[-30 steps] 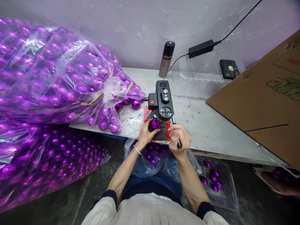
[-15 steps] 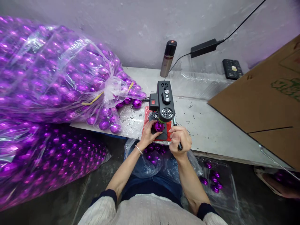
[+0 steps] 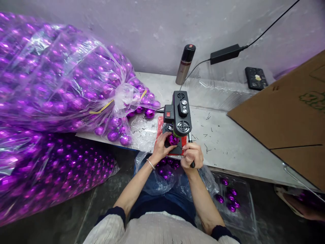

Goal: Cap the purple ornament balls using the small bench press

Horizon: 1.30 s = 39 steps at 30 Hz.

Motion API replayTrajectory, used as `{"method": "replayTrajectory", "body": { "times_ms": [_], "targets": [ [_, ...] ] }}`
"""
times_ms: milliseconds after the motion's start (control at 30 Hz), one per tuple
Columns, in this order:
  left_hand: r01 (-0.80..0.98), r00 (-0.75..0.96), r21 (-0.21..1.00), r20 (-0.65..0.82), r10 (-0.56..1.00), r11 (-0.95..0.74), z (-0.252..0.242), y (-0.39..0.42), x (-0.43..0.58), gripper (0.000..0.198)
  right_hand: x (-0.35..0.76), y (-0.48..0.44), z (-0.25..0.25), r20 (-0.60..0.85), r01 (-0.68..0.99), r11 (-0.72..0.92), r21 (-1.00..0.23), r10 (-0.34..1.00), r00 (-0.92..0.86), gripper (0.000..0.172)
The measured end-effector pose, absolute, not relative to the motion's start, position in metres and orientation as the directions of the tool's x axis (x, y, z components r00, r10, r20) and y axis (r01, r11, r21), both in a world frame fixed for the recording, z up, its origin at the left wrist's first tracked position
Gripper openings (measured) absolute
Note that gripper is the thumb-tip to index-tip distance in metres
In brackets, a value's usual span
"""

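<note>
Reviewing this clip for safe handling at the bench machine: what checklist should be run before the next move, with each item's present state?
1. Left hand grips the purple ball beneath the machine head: ok.
2. Right hand is closed round the lever: ok.
3. Ball is centred under the tool: cannot tell, because the head hides it.
4. Left hand is clear of the tool: cannot tell; it wraps the ball right below the head.
5. Machine is powered: cannot tell from the red switch.

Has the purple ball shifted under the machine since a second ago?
No. Against the machine head, the purple ball sits in the same spot beneath it, left hand holding it.
</note>
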<state>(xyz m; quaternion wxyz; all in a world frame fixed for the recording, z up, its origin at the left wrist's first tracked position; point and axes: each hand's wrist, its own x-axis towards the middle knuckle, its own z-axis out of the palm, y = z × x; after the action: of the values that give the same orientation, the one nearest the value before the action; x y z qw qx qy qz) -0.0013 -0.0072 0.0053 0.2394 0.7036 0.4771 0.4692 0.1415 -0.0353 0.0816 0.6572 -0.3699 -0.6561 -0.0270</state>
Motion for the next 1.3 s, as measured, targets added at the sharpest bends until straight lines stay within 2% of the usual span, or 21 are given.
{"method": "replayTrajectory", "body": {
  "times_ms": [333,500,700,833,1000,1067,1167,1233,1300],
  "targets": [
    [0.456,0.090,0.747,0.502,0.860,-0.484,0.006,-0.006,0.000,0.059,0.140,-0.034,0.072,0.893,0.524,0.729,-0.440,0.419,0.168,0.030],
    [0.470,0.096,0.748,0.484,0.870,-0.468,0.008,-0.005,0.000,0.057,0.141,-0.031,0.067,0.896,0.520,0.735,-0.434,0.412,0.164,0.030],
    [0.476,0.096,0.756,0.464,0.881,-0.450,0.007,-0.005,-0.001,0.060,0.141,-0.032,0.070,0.911,0.514,0.769,-0.379,0.409,0.058,0.029],
    [0.461,0.100,0.754,0.481,0.871,-0.469,0.007,-0.003,0.000,0.060,0.138,-0.038,0.095,0.862,0.514,0.702,-0.492,0.477,0.174,0.031],
    [0.466,0.054,0.752,0.502,0.863,-0.467,0.013,-0.021,-0.002,0.060,0.138,-0.040,0.138,0.797,0.494,0.644,-0.584,0.570,0.198,0.031],
    [0.484,0.102,0.704,0.545,0.832,-0.520,0.015,-0.044,-0.006,0.061,0.140,-0.041,0.143,0.798,0.494,0.648,-0.579,0.576,0.179,0.031],
    [0.505,0.320,0.569,0.575,0.753,-0.649,0.013,-0.086,-0.011,0.058,0.142,-0.042,0.135,0.817,0.500,0.673,-0.545,0.559,0.138,0.029],
    [0.521,0.420,0.509,0.546,0.725,-0.685,0.009,-0.107,-0.013,0.067,0.143,-0.043,0.127,0.830,0.505,0.687,-0.523,0.544,0.119,0.027],
    [0.527,0.443,0.484,0.545,0.712,-0.699,0.007,-0.111,-0.013,0.085,0.144,-0.043,0.122,0.840,0.507,0.697,-0.507,0.532,0.108,0.026]
  ]
}}
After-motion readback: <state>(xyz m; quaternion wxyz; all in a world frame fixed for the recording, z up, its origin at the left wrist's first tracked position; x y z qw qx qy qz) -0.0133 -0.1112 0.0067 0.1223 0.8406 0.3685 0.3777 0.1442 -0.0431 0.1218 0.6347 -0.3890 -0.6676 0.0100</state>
